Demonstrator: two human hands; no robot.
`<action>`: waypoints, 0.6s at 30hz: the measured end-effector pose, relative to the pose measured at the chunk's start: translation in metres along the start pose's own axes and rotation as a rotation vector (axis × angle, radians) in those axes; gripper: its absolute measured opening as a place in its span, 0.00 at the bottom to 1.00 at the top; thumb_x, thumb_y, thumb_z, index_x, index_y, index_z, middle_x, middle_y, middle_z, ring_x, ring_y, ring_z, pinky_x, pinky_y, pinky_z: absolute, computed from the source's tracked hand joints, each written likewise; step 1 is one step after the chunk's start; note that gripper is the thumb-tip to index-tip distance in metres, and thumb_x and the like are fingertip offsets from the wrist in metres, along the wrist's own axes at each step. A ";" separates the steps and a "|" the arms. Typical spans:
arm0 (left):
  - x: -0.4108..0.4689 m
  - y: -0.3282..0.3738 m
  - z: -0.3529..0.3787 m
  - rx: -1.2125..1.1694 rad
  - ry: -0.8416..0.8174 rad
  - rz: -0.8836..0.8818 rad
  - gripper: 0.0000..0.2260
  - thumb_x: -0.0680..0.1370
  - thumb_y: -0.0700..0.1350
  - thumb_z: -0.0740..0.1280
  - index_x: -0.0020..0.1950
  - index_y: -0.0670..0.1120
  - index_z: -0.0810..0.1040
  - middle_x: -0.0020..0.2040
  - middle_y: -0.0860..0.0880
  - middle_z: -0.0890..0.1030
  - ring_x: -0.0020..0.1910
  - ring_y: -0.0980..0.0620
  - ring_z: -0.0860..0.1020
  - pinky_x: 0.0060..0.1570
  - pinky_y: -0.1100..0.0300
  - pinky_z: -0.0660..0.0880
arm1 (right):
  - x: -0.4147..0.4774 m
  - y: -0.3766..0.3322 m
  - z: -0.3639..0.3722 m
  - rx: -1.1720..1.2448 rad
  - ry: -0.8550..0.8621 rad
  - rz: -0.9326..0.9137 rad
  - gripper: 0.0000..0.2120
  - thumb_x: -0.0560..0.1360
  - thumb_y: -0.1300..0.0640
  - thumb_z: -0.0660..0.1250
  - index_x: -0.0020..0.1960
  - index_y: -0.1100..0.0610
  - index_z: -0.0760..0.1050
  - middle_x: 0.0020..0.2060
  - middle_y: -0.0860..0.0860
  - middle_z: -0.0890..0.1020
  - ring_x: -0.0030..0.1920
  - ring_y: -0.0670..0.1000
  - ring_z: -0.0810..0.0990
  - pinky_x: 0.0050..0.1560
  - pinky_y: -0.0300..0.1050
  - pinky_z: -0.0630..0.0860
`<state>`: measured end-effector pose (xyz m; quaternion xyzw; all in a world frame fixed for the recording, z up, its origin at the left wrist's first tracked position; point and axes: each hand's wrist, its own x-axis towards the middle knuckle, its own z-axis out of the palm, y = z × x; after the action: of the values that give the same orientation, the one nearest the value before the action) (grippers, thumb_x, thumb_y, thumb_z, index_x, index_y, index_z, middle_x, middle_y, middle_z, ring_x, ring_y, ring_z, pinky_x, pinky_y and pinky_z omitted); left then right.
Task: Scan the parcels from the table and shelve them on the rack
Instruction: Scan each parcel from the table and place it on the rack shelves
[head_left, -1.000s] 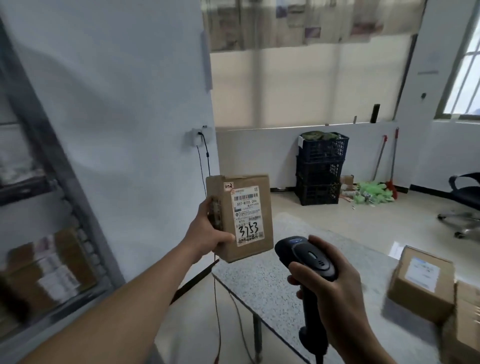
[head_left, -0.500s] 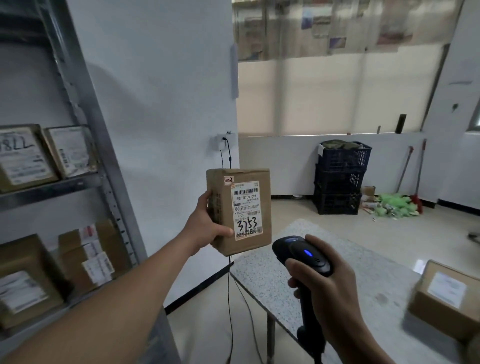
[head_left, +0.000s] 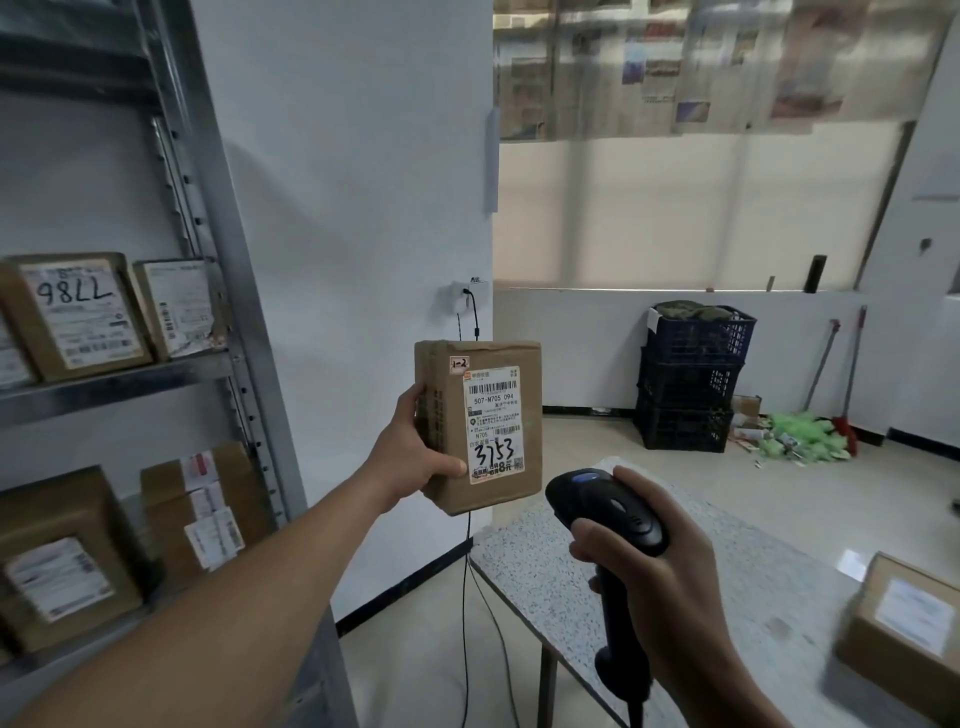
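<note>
Left hand (head_left: 415, 457) grasps the cardboard parcel (head_left: 447, 415) by its left side, thumb across the front beside the shipping label (head_left: 493, 423); the fingers behind are hidden. Parcel held upright in the air, up and left of the speckled table (head_left: 571, 582) corner, label to the camera, "3753" handwritten on it. Right hand (head_left: 670, 587) is clenched round the handle of the black barcode scanner (head_left: 608, 512), whose head sits just below and right of the parcel, not touching.

Changes over the last second:
- View has swung left. The metal rack (head_left: 223, 270), a blur at the edge before, now fills the left third, with shelved parcels (head_left: 72, 312) on two levels.
- Table contents slid right; one waiting parcel (head_left: 904, 623) remains in view at the right edge.
- Scanner's indicator shows blue; it was dark a second ago.
- Parcel and scanner keep the same relation to each other.

Reading: the scan of this parcel looks done, and attention has turned to the rack. Shelving comes next, by a leftward reach. Which shelf has room, I cannot tell.
</note>
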<state>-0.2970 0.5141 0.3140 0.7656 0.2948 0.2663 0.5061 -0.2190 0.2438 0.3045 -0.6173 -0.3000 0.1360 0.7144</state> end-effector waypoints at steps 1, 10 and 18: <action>0.001 0.000 -0.002 0.000 0.005 0.000 0.53 0.62 0.35 0.80 0.78 0.60 0.56 0.58 0.58 0.74 0.60 0.43 0.78 0.59 0.38 0.78 | 0.000 0.000 0.001 -0.004 0.002 0.003 0.26 0.58 0.52 0.77 0.54 0.38 0.80 0.44 0.46 0.85 0.43 0.56 0.85 0.35 0.44 0.80; 0.006 -0.003 -0.006 0.043 0.021 0.026 0.50 0.66 0.31 0.79 0.79 0.57 0.55 0.55 0.60 0.73 0.58 0.46 0.77 0.59 0.41 0.79 | 0.002 -0.007 0.008 -0.011 0.010 -0.021 0.23 0.59 0.53 0.75 0.54 0.41 0.79 0.41 0.50 0.86 0.35 0.58 0.85 0.34 0.47 0.80; 0.009 -0.006 -0.008 0.079 0.028 0.031 0.50 0.66 0.32 0.79 0.78 0.57 0.56 0.55 0.61 0.72 0.58 0.46 0.77 0.58 0.44 0.79 | 0.005 -0.008 0.008 0.010 0.026 -0.037 0.27 0.59 0.55 0.76 0.58 0.46 0.80 0.41 0.54 0.86 0.33 0.57 0.84 0.32 0.45 0.78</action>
<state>-0.2974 0.5274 0.3118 0.7856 0.3001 0.2728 0.4672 -0.2209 0.2512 0.3143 -0.6098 -0.3014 0.1163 0.7238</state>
